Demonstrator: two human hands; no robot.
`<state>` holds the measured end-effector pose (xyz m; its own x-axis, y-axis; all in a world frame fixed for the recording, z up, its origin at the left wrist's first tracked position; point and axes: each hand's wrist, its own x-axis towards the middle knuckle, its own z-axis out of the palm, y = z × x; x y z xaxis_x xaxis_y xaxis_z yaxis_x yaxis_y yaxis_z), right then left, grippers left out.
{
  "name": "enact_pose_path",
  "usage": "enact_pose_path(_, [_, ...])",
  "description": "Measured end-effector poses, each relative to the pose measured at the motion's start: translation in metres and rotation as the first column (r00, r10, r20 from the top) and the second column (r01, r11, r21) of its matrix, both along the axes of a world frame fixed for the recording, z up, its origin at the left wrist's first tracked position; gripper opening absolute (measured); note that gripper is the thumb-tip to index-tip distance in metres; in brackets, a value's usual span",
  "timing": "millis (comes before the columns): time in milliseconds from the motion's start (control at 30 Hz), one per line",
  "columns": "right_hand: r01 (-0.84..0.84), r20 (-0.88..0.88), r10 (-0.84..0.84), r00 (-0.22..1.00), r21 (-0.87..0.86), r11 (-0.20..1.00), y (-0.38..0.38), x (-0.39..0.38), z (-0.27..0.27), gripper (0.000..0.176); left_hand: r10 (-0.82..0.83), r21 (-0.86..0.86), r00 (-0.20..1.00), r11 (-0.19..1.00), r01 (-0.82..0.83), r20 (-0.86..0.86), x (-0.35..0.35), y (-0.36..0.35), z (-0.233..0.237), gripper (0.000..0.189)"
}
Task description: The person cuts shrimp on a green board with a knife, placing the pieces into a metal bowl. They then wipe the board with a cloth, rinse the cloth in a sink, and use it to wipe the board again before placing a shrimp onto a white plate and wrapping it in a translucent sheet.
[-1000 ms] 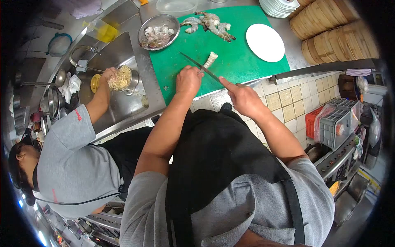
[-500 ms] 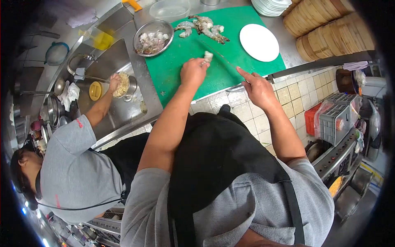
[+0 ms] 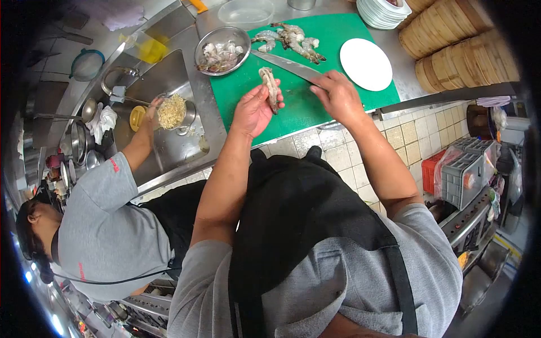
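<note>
Above the green cutting board point(image 3: 298, 107), my left hand point(image 3: 255, 112) grips a shrimp point(image 3: 270, 87) between thumb and fingers, its tail end pointing toward me. My right hand point(image 3: 341, 98) is closed round the handle of a long kitchen knife point(image 3: 290, 66); the blade reaches left across the board, beyond the held shrimp. Several shrimp point(image 3: 294, 39) with tails on lie in a pile at the board's far side. At its far left edge, a metal bowl point(image 3: 246, 42) contains more shrimp pieces. A white plate point(image 3: 366, 65) rests on the board's right side.
Left of the board, a co-worker's hand point(image 3: 153, 107) is at a strainer of pale shreds point(image 3: 172, 111) in the sink point(image 3: 163, 152). Bamboo steamers point(image 3: 462, 67) and stacked plates point(image 3: 383, 14) stand at the back right. A clear plastic tub point(image 3: 245, 12) sits behind the bowl.
My left hand has lifted the shrimp off the board and turned palm up. My right hand has shifted slightly left and up, and the knife blade now lies flatter across the board.
</note>
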<state>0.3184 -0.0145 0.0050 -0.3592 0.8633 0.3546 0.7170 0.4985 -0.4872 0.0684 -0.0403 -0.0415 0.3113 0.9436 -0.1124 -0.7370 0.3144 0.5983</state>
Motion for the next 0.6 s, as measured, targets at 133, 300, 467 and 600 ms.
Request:
enact_pose_path(133, [-0.111, -0.301, 0.083, 0.950, -0.078, 0.991, -0.001, -0.046, 0.046, 0.021, -0.056, 0.081, 0.991, 0.995, 0.066, -0.119, -0.004, 0.000, -0.001, 0.036])
enact_pose_path(300, [-0.268, -0.503, -0.119, 0.856, -0.630, 0.729, 0.004, -0.065, 0.067, 0.024, -0.077, 0.169, 0.979, 0.979, 0.110, -0.191, -0.004, 0.000, 0.003, 0.029])
enact_pose_path(467, [-0.268, -0.528, -0.113, 0.842, -0.590, 0.762, 0.013, -0.063, 0.046, 0.023, -0.056, 0.173, 0.969, 0.980, 0.100, -0.243, -0.009, 0.000, 0.002, 0.026])
enact_pose_path(600, [-0.272, -0.483, -0.063, 0.873, -0.591, 0.759, 0.008, -0.068, 0.052, 0.023, -0.066, 0.195, 0.963, 0.974, 0.120, -0.261, -0.014, 0.001, -0.002, 0.026])
